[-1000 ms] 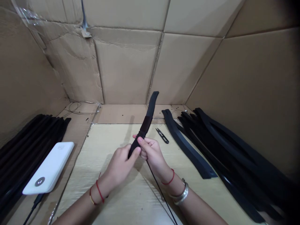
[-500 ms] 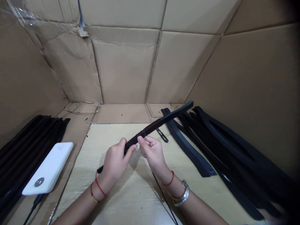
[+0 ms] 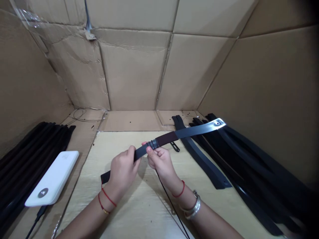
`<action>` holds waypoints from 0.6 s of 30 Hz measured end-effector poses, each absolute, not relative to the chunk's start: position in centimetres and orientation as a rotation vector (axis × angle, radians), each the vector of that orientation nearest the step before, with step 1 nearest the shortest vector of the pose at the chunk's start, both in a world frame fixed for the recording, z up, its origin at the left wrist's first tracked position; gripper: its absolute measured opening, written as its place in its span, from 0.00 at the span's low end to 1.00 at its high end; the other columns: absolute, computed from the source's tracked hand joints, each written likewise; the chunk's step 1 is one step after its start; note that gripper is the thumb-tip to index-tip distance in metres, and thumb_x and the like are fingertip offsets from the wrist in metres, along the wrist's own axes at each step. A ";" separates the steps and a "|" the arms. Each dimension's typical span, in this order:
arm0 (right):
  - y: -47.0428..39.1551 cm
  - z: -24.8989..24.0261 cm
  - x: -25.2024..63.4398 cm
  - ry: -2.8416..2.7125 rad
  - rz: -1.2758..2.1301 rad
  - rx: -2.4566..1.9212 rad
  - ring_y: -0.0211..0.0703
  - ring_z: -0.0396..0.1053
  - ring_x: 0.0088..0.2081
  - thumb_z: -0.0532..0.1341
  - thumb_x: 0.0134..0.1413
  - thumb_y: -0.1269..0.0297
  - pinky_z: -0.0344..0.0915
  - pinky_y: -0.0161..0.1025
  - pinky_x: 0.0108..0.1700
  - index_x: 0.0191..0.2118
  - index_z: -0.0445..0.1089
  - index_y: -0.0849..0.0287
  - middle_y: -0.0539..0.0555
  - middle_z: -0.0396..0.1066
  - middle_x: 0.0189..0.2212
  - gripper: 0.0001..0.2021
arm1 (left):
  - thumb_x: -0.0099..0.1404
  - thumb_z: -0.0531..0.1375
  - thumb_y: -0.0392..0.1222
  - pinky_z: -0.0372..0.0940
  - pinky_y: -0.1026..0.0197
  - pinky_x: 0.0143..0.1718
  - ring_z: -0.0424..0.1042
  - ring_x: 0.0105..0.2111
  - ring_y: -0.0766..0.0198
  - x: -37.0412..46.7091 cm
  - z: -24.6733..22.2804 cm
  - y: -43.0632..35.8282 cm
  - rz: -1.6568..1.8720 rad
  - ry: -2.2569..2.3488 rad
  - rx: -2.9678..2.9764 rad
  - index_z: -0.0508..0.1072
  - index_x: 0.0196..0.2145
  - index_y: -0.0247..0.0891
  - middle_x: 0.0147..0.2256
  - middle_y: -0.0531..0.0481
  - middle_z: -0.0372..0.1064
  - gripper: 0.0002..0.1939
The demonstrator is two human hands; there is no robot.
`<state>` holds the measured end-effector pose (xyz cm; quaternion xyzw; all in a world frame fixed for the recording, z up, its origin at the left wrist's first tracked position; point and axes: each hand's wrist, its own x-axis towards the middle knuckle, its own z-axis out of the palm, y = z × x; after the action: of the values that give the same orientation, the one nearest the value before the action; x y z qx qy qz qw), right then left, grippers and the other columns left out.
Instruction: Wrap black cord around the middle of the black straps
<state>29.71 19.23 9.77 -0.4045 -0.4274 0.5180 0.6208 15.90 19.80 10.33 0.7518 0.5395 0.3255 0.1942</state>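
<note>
A long black strip slants up to the right over the pale board, its broad face showing, with a dark brown wrapped section near its middle. My left hand is closed round the strip's lower part. At the ridged turns beside the brown section, my right hand pinches the strip between thumb and fingers. A thin black cord runs from beneath my right hand down to the bottom edge. Behind the strip lies a small black slotted tool, partly hidden.
Several black strips lie along the right side, and one curved strip rests beside them. On the left are more dark strips and a white power bank with a cable. Cardboard walls enclose the board.
The strip has rolled from its narrow edge to its broad face, and its far end has swung lower and to the right. Both hands keep their hold.
</note>
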 end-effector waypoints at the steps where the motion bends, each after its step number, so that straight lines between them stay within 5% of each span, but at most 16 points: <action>1: 19.2 9.8 29.7 -0.996 1.192 -0.926 0.28 0.37 0.15 0.70 0.44 0.49 0.34 0.32 0.17 0.36 0.74 0.65 0.38 0.45 0.12 0.22 | 0.63 0.54 0.42 0.48 0.62 0.27 0.60 0.24 0.62 15.9 10.4 19.8 0.869 1.450 2.097 0.61 0.29 0.41 0.23 0.53 0.58 0.06; 8: 18.9 10.6 30.3 -1.059 1.304 -0.911 0.27 0.36 0.16 0.68 0.48 0.50 0.32 0.32 0.18 0.31 0.73 0.64 0.38 0.45 0.12 0.18 | 0.63 0.48 0.61 0.39 0.67 0.16 0.35 0.15 0.72 15.4 10.5 20.2 0.264 0.534 1.069 0.52 0.26 0.43 0.17 0.64 0.37 0.20; 14: 19.3 9.9 29.8 -0.967 1.149 -1.002 0.28 0.41 0.15 0.70 0.44 0.50 0.35 0.32 0.17 0.20 0.63 0.60 0.40 0.48 0.12 0.21 | 0.63 0.54 0.53 0.47 0.65 0.22 0.54 0.19 0.68 16.4 10.2 19.5 0.655 1.080 1.513 0.60 0.33 0.41 0.21 0.58 0.54 0.13; 18: 18.8 10.4 29.7 -0.999 1.146 -0.963 0.28 0.39 0.15 0.69 0.45 0.51 0.33 0.33 0.17 0.24 0.68 0.62 0.39 0.47 0.12 0.18 | 0.60 0.58 0.45 0.43 0.62 0.24 0.54 0.21 0.67 16.3 10.6 19.4 0.853 1.337 1.926 0.61 0.26 0.40 0.20 0.56 0.54 0.10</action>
<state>29.74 18.84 10.39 -0.4189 -0.4349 0.4989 0.6217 16.27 19.40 10.61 0.7321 0.5081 0.3242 0.3175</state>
